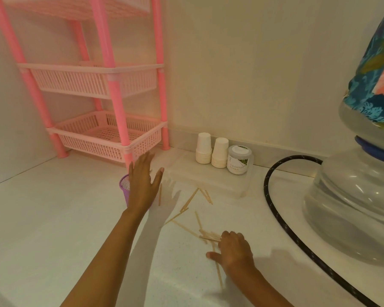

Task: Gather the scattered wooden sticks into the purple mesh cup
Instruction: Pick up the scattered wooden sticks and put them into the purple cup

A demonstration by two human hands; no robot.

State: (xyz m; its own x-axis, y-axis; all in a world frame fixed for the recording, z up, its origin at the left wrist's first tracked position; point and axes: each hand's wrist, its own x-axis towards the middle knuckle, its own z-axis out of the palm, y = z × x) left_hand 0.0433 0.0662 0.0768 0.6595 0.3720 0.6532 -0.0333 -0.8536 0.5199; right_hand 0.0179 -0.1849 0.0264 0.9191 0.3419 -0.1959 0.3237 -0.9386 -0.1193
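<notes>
Presently, sticks (187, 227) are scattered on the surface (53, 229) between both hands; the right hand (234, 251), fingers curled on several, is nearest, while the cup (125, 187) is partly hidden behind the open, empty left hand (143, 185).

Left hand (142, 185) reaches forward, fingers spread; right hand (233, 251) lies knuckles-up, fingers curled, thumb out.

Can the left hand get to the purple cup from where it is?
Probably yes. The left hand is open and spread right over the purple cup, partly covering it, and nothing sits between them.
</notes>
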